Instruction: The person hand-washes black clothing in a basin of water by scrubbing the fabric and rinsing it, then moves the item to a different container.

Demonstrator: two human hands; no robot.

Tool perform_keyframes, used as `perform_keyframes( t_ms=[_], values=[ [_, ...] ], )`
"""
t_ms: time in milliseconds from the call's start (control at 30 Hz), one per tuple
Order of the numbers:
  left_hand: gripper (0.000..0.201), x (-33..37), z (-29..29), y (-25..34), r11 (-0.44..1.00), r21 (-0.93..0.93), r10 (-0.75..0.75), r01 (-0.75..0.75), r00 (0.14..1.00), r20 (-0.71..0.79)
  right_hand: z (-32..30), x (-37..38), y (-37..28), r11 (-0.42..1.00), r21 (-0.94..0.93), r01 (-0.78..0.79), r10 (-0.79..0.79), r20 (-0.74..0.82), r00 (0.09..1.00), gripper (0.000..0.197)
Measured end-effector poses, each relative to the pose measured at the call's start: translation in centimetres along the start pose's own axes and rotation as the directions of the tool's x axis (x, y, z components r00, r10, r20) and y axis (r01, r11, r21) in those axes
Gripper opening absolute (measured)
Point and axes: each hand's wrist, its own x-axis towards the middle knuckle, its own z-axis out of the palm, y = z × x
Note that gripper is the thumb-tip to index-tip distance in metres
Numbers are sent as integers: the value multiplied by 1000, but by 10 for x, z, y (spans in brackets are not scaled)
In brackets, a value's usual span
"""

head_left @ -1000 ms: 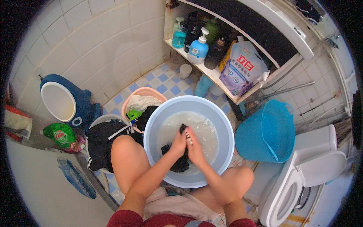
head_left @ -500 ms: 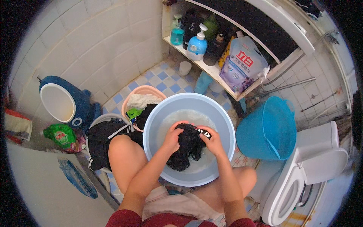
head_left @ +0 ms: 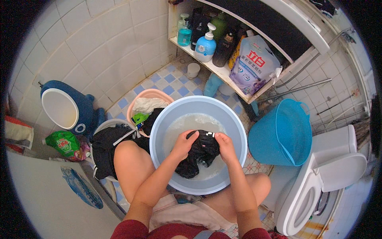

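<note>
A wet black garment hangs between my hands over a light blue basin, its lower part down in the cloudy water. White marks show on a band along its upper edge. My left hand pinches that edge at its left end. At the other end my right hand grips it beside the white marks. The band is stretched out between the two hands. The garment's kind is not plain, though the band looks like a waistband.
Left of the basin stand a pink tub of clothes and a white tub with black clothing. A blue bucket and a white toilet are on the right. Bottles and a detergent pouch fill a shelf ahead.
My hands have drawn the garment's band out straighter and wider. My right hand now holds it by the fingertips at the end, and the garment's front hangs more spread.
</note>
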Motion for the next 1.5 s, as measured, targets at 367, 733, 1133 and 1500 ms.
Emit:
perform_keyframes(
  t_ms=[367, 733, 1133, 1500],
  values=[
    [29, 17, -21, -6, 992, 109, 90, -67, 970, -227, -7, -4, -13, 961, -270, 53, -57, -9, 998, 40],
    [32, 3, 1, -46, 985, -165, -56, 44, 996, -66, 88, -38, -15, 717, -548, 431, -486, 50, 873, 42],
    [33, 3, 4, -43, 996, -8, -93, 93, 992, -85, 69, -19, 12, 846, -447, 291, -347, -47, 937, 39],
    [34, 1, -6, -59, 976, -107, -195, 191, 980, -26, 64, -6, 15, 844, -441, 305, -368, -61, 928, 34]
  ],
)
